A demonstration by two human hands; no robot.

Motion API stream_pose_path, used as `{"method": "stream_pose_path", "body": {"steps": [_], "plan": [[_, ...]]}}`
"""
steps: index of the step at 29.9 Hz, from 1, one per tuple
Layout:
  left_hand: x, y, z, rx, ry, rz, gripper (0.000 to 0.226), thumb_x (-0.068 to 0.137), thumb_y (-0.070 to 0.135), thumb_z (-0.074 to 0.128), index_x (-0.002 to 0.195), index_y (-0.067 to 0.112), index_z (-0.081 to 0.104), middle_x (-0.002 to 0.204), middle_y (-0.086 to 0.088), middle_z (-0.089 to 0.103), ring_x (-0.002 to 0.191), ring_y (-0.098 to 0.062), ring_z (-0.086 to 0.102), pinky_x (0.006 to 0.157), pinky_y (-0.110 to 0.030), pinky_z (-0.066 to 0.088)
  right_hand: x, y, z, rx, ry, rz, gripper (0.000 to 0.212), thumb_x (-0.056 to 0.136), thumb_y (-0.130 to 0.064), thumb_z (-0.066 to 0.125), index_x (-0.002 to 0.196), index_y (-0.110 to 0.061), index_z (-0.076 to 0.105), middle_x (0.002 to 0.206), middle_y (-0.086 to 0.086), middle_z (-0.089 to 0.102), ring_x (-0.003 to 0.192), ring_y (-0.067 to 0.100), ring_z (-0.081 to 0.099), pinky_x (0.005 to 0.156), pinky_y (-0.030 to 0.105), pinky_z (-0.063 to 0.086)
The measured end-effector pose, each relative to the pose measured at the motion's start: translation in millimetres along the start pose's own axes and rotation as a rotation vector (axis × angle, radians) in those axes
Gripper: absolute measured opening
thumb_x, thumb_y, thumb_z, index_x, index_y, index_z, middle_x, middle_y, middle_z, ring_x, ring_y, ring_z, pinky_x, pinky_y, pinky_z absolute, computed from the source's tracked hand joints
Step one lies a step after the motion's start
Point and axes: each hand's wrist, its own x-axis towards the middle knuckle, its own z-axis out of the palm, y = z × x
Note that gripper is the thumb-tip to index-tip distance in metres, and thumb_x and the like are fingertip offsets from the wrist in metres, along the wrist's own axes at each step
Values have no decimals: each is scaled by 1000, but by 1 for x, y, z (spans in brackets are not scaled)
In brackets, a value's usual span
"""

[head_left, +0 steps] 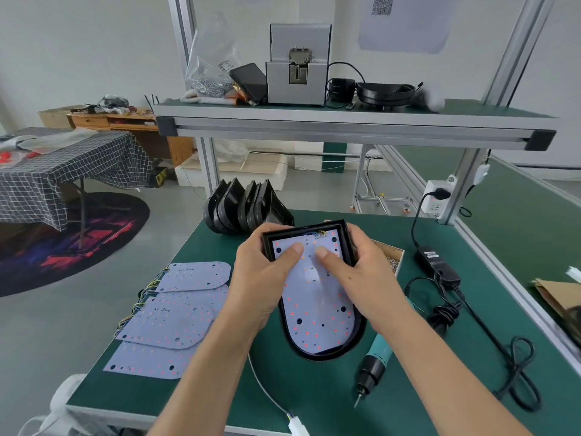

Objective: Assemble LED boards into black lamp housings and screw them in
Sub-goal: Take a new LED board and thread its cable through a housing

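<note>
I see the housing on the counter with a board seated inside. My left hand and right hand both grip its sides, thumbs pressing the board. Spare boards lie left.

green bench: boards, screwdriver

Left hand and right hand curled inward, thumbs pressing down.
</note>
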Motion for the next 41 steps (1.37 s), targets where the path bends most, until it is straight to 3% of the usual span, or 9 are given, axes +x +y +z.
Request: {"method": "stream_pose_path", "body": {"steps": [8, 12, 16, 21, 30, 33, 35, 38, 41], "plan": [[-4, -2, 1, 22, -26, -1, 24, 85, 21, 75, 107, 26, 69, 96, 4, 79, 91, -20, 76, 85, -41, 61, -1, -1, 0, 14, 31, -9, 26, 95, -20, 79, 114, -31, 66, 109, -9, 78, 99, 11, 75, 76, 20, 57], [-1, -2, -5, 2, -69, -10, 26, 84, 22, 71, 110, 26, 68, 99, 2, 79, 93, -20, 75, 86, -39, 60, -1, -3, 3, -22, 64, -19, 29, 91, -25, 83, 115, -31, 66, 109, -8, 77, 100, 14, 75, 81, 32, 61], [-4, 0, -8, -36, -37, 2, 30, 84, 19, 71, 114, 16, 66, 102, -5, 78, 97, -29, 75, 90, -49, 60, 2, -5, 8, -63, 63, -40, 30, 91, -26, 83, 114, -30, 66, 108, -9, 77, 99, 14, 75, 85, 40, 61], [-6, 4, -9, 24, -107, 27, 37, 83, 17, 72, 119, 20, 62, 106, -1, 78, 101, -26, 74, 94, -50, 59, 2, -4, 5, 5, 60, -24, 30, 92, -28, 83, 117, -31, 67, 110, -8, 78, 101, 14, 75, 81, 32, 62], [-6, 1, 3, 102, -38, 40, 33, 89, 7, 73, 109, 33, 64, 98, 6, 78, 94, -21, 75, 92, -55, 59, 3, 2, -1, 19, 42, 3, 24, 97, -25, 77, 118, -28, 66, 112, -7, 77, 103, 15, 74, 80, 25, 59], [-7, -1, 0, 89, -90, 39, 30, 87, 23, 72, 114, 35, 64, 108, 4, 77, 104, -21, 73, 97, -54, 57, 1, 4, -2, 65, 49, 24, 24, 96, -25, 78, 117, -30, 67, 113, -5, 77, 104, 17, 74, 81, 27, 60], [-6, 1, -4, -66, -193, -25, 39, 93, 43, 66, 127, 25, 64, 121, -7, 73, 112, -29, 71, 98, -52, 57, 1, 6, -4, 153, 75, 53, 26, 95, -23, 79, 117, -30, 68, 116, -3, 77, 108, 20, 75, 86, 34, 63], [-1, 0, -10, -168, -232, -96, 57, 100, 63, 39, 131, 24, 66, 126, -8, 72, 100, -24, 69, 73, -33, 60, 1, 4, -5, 288, 103, 90, 32, 89, -28, 81, 119, -27, 69, 118, 0, 78, 107, 21, 76, 83, 32, 63], [0, -3, -8, -30, -302, -38, 32, 102, 25, 46, 120, 28, 73, 117, -6, 76, 98, -18, 70, 75, -29, 58, -1, 4, -3, 365, 88, 105, 37, 87, -30, 83, 120, -21, 70, 118, 6, 78, 104, 22, 76, 79, 28, 61]]}}
